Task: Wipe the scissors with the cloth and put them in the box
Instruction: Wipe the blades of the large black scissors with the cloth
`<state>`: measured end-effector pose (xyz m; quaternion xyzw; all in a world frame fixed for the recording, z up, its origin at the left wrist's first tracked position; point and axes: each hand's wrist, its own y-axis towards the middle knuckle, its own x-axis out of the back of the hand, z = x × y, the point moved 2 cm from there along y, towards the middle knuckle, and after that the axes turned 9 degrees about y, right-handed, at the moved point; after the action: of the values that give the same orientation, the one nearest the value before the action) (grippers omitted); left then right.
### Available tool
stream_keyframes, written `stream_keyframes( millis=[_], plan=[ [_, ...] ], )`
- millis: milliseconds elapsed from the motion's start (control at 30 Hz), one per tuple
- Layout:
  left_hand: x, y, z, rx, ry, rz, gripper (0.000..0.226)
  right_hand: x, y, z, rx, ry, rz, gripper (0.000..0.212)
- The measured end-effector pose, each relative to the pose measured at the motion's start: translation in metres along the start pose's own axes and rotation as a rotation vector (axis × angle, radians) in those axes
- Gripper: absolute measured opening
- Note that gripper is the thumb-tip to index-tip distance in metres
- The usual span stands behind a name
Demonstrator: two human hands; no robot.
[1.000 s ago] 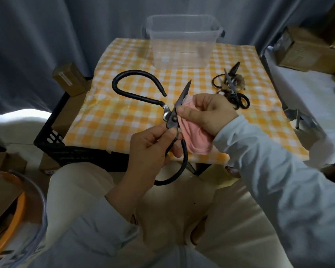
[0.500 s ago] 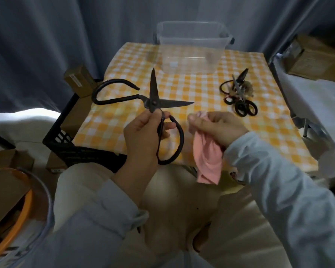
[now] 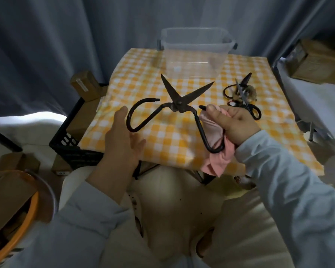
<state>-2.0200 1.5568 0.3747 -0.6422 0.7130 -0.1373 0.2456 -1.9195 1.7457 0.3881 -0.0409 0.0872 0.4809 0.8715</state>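
The left hand [image 3: 122, 138] is held flat with straight, relaxed fingers, the nearer loop handle of the large black iron scissors [image 3: 177, 102] at its edge; actual contact is unclear. The right hand [image 3: 234, 124] has its fingers curled around a crumpled pink cloth [image 3: 215, 163] and the other handle, holding the scissors above the orange-and-white checked counter [image 3: 162, 140], blades spread. Beyond, to the right, lies a pile of smaller black scissors [image 3: 242, 95]; farthest stands a clear plastic box [image 3: 195, 55].
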Motion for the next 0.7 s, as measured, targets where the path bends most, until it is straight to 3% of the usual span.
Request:
stream_keyframes(
  millis=[167,233,300,467,700],
  plan=[
    [0.003,0.011,-0.014,-0.285,0.356,0.127,0.045,0.006,-0.003,0.005,-0.047,-0.033,0.014,0.055],
    [-0.002,0.009,-0.014,-0.341,0.406,0.077,0.043,0.001,-0.004,0.003,-0.027,0.013,-0.048,0.046],
    [-0.012,0.001,-0.003,-0.275,0.322,0.061,0.042,-0.008,-0.004,-0.002,0.008,0.045,-0.139,0.034],
    [-0.040,-0.029,0.034,-0.115,0.048,0.185,0.039,-0.043,-0.008,-0.015,0.135,0.045,-0.323,0.045],
    [-0.029,-0.028,0.024,-0.049,-0.139,0.459,0.037,-0.035,-0.007,-0.019,0.092,0.117,-0.208,0.032]
  ],
)
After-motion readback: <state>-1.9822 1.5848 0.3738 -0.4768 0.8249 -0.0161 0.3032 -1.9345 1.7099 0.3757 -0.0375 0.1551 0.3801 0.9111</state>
